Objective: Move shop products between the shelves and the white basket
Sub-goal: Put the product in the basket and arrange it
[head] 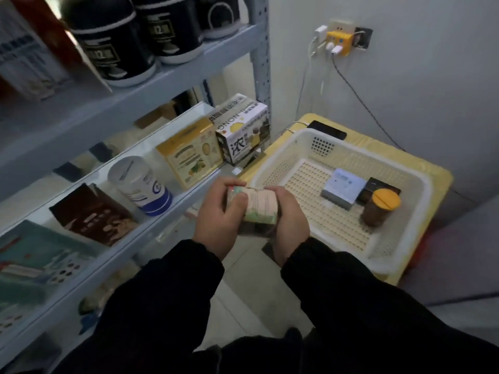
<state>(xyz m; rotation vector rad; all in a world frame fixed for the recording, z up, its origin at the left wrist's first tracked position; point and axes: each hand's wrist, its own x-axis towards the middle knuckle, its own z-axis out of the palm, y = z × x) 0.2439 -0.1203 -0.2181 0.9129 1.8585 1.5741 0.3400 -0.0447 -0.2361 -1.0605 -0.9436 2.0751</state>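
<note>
Well above and right of the grip, we are seeing a yellow cube-shaped plastic plug adapter (339, 41) sitting on the wall, a thin black cable (364, 105) hanging from it. Nearer the grip, a flat black phone (328, 130) is lying on a yellow plastic crate (372, 145).

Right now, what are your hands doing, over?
Left hand and right hand both grip one labelled packet. Packet held between shelf and white basket, in neither. Basket holds pale box, yellow-lidded jar. Nothing seen in the way.
</note>
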